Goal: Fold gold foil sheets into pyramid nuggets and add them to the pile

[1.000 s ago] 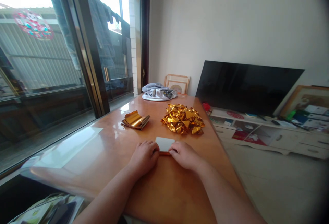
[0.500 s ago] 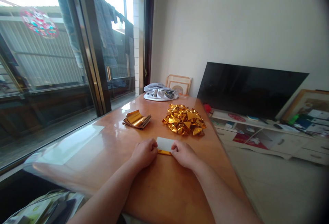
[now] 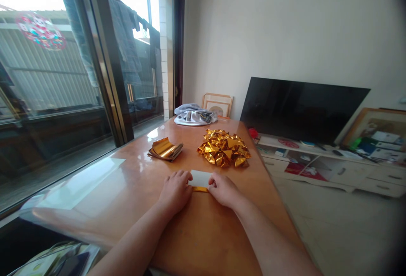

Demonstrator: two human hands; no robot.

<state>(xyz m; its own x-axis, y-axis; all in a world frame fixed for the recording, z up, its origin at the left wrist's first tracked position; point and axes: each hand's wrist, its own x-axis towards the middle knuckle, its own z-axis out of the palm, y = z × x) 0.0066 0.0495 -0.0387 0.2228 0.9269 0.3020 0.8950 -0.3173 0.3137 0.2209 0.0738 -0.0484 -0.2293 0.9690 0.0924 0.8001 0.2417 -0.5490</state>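
Observation:
Between my hands a sheet of gold foil paper (image 3: pixel 201 178) lies on the table, its pale back facing up and a gold fold along the near edge. My left hand (image 3: pixel 176 189) grips the sheet's left end, thumb and fingers closed on it. At the right end my right hand (image 3: pixel 223 188) pinches the same sheet with curled fingers. Beyond my left hand sits a stack of gold foil sheets (image 3: pixel 165 148), curled up at the ends. A heap of folded gold foil pieces (image 3: pixel 224 148) lies beyond my right hand.
The glossy wooden table (image 3: pixel 203 233) runs away from me toward the wall. Crumpled grey-white cloth (image 3: pixel 194 116) and leaning picture frames (image 3: pixel 218 103) are at its far end. A large television (image 3: pixel 301 111) stands on a white cabinet (image 3: pixel 345 172) to the right. Sliding windows (image 3: pixel 108 56) line the left.
Both hands keep hold of the sheet at about the same place. The left fingers look slightly more extended over its end. The camera view has turned a little to the right.

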